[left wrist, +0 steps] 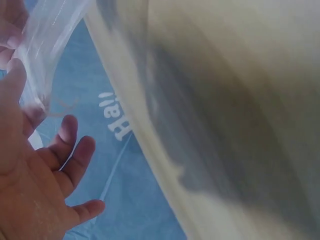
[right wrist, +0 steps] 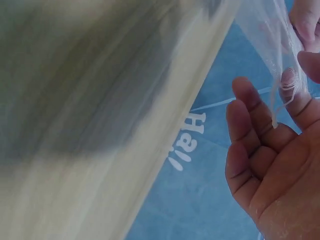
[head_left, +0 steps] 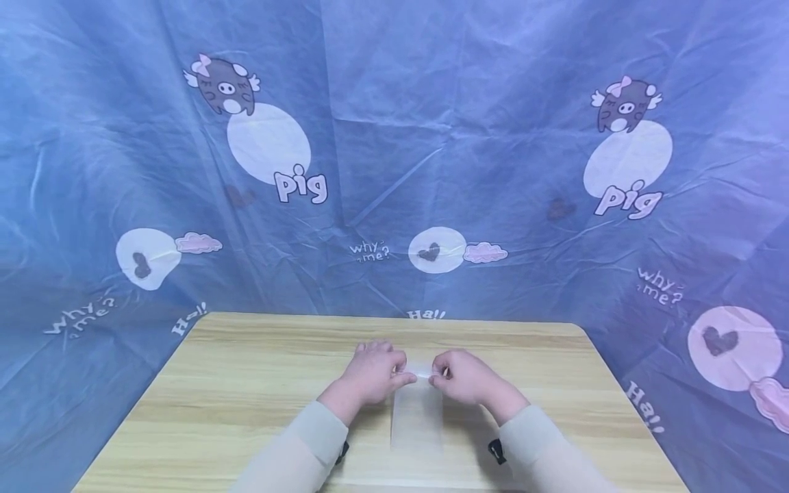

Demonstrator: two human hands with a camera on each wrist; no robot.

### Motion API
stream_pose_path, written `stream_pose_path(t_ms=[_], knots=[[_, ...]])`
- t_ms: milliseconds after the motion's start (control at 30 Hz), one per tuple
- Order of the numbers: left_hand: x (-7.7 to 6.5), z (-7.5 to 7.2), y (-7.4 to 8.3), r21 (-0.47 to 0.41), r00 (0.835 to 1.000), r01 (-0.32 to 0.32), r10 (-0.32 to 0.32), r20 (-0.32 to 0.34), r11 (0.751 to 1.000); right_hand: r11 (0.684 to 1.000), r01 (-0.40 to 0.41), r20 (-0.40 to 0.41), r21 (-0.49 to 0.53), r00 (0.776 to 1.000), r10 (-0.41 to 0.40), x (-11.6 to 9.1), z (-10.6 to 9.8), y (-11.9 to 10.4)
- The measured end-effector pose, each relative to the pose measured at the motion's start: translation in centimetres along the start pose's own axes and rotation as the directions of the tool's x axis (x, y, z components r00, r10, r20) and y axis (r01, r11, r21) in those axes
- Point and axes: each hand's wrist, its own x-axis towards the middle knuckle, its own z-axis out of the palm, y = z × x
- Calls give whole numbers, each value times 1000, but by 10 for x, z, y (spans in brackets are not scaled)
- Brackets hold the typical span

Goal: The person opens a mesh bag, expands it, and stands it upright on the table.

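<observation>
The left hand [head_left: 374, 373] and right hand [head_left: 466, 376] are equally near, pinching the far end of a translucent bag [head_left: 417, 414], its long axis apparently running nearward.

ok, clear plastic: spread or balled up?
Spread: in the head view the clear plastic is a long panel between the left grip and right grip, which pinch one end. Folded double? Cannot tell.
</observation>
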Motion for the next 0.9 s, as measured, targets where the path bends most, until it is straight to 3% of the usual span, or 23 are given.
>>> stream_pose_path(t_ms=[100,167,233,300,367,400,667,833,900], knots=[[0,4,0,-69,1000,19,-21,-20,997,999,-2,-2,54,1000,2,-1,1,0],[1,5,1,-173,998,36,-45,-48,984,997,-5,-11,77,1000,6,0,1,0],[2,5,3,-326,995,47,-74,-69,944,995,-1,-27,102,1000,4,0,0,0],[3,4,4,-468,992,55,-103,-77,882,992,8,-40,124,999,-3,0,-1,1],[5,4,6,-559,990,64,-125,-71,826,990,16,-50,138,999,-9,1,-2,1],[5,4,6,-580,988,70,-135,-70,811,989,25,-55,147,998,-17,1,-2,2],[7,1,7,-634,981,103,-182,-61,766,974,51,-97,220,995,-30,2,-5,1],[5,-4,7,-608,974,105,-205,-98,787,958,7,-111,287,994,26,1,-8,0],[5,-5,7,-617,974,95,-202,-106,781,952,3,-118,308,992,35,1,-9,-1]])
